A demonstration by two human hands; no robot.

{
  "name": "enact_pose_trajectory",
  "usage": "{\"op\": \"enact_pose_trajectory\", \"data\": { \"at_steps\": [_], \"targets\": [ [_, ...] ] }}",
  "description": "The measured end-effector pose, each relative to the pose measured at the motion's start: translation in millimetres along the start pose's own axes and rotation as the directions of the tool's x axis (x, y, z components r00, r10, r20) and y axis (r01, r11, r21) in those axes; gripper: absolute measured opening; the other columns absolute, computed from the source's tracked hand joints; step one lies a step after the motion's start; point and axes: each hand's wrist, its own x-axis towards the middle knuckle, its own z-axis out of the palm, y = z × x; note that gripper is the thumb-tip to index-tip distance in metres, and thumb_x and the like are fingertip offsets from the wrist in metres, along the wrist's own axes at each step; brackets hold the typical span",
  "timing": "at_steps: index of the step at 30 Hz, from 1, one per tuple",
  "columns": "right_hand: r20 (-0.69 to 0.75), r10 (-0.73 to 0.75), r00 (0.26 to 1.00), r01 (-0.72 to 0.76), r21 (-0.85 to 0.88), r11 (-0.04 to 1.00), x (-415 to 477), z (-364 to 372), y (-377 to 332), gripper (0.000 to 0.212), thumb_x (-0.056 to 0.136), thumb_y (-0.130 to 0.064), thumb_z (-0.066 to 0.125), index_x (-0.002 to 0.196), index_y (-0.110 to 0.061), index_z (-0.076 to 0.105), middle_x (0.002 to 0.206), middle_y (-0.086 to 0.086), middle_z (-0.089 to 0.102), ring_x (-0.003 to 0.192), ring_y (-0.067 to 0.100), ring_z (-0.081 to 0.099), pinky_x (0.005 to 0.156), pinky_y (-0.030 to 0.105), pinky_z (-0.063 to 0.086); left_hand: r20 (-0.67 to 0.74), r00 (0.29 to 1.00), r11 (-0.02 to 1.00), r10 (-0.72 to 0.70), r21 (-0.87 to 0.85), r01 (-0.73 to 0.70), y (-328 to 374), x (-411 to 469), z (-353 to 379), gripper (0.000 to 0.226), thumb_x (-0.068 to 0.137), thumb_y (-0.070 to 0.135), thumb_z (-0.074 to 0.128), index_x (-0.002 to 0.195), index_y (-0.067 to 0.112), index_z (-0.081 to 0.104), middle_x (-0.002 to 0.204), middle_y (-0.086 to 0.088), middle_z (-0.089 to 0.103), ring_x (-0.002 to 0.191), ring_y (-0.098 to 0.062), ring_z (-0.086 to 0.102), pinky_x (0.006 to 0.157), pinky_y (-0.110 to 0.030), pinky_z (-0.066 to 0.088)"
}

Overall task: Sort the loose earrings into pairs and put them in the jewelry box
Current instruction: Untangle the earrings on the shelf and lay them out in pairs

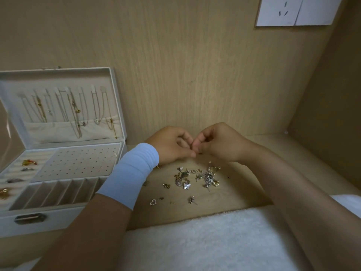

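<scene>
Head view, near to far. A white fleecy cloth (195,241) covers the near edge of the bench (248,194) and lies beneath both forearms. The left forearm crosses the frame on a diagonal, with a pale blue wristband (130,173) at the wrist. It hides the near right corner of the jewelry box (7,222).

Nearer the viewer than the fingers, the loose earrings (197,178) lie in a small heap on the bare wood, gold and silver pieces tangled together. A silver butterfly piece (186,185) sits at the heap's near edge. A heart-shaped earring (153,201) and a few single pieces lie apart, closer still to the cloth.

The left hand (172,145) and right hand (218,143) meet just beyond the heap. The fingers (187,142) of both hands are curled in narrow, and the tips touch. A dark speck shows just below the right thumb. Whether either hand holds an earring cannot be told.

Left of the fingers, the jewelry box stands open on the bench. Its perforated earring panel (78,163) shows no pieces on it, and the slotted compartments (58,192) run along its near side. A ring-roll section (11,169) at its far left holds several ornaments. The raised lid (58,79) carries hanging necklaces (74,110) above a fabric pocket.

Beyond the fingers rises a wood-grain back panel (195,65). A white wall socket (283,12) is high to the right.
</scene>
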Motion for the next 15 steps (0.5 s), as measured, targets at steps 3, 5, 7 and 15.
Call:
{"op": "enact_pose_trajectory", "data": {
  "at_steps": [3,5,7,15],
  "targets": [
    [-0.034,0.075,0.997,-0.066,0.224,0.972,-1.5,-4.8,-5.8,0.005,0.083,-0.011,0.077,0.082,-0.015,0.079,0.057,-0.001,0.061,0.045,0.006,0.045,0.045,0.021,0.033,-0.098,0.995,0.995,0.031,-0.096,-0.041,4.7,-2.8,-3.6,0.026,0.072,0.016,0.086,0.092,0.018,0.070,0.065,0.011,0.069,0.064,-0.001,0.063,0.077,-0.032,0.054],
    [-0.024,0.103,0.994,-0.092,0.285,0.954,-2.6,-4.9,-8.1,0.005,0.082,-0.018,0.079,0.078,-0.019,0.079,0.055,0.001,0.057,0.048,0.013,0.039,0.048,0.025,0.028,-0.119,0.992,0.992,0.031,-0.121,-0.045,7.2,-7.1,-6.7,0.025,0.072,0.015,0.086,0.091,0.017,0.070,0.065,0.009,0.071,0.058,0.002,0.061,0.070,-0.028,0.048],
    [-0.013,0.102,0.995,-0.092,0.313,0.945,-4.1,-1.5,-12.5,0.004,0.082,-0.018,0.079,0.079,-0.019,0.078,0.055,-0.002,0.058,0.046,0.010,0.039,0.045,0.022,0.028,-0.126,0.992,0.996,0.033,-0.084,-0.044,7.8,-13.1,-10.7,0.023,0.073,0.016,0.085,0.090,0.017,0.071,0.061,0.011,0.069,0.053,0.003,0.058,0.068,-0.027,0.047],
    [0.056,0.014,0.998,-0.024,0.195,0.981,-8.6,29.3,-25.7,0.015,0.091,-0.017,0.070,0.091,-0.003,0.076,0.073,0.001,0.070,0.046,0.004,0.046,0.045,0.016,0.037,-0.029,0.998,0.991,-0.049,0.124,0.052,3.0,-55.5,-34.2,0.004,0.080,0.019,0.079,0.079,0.020,0.075,0.067,0.009,0.074,0.069,-0.012,0.070,0.079,-0.030,0.057]
  ]
}}
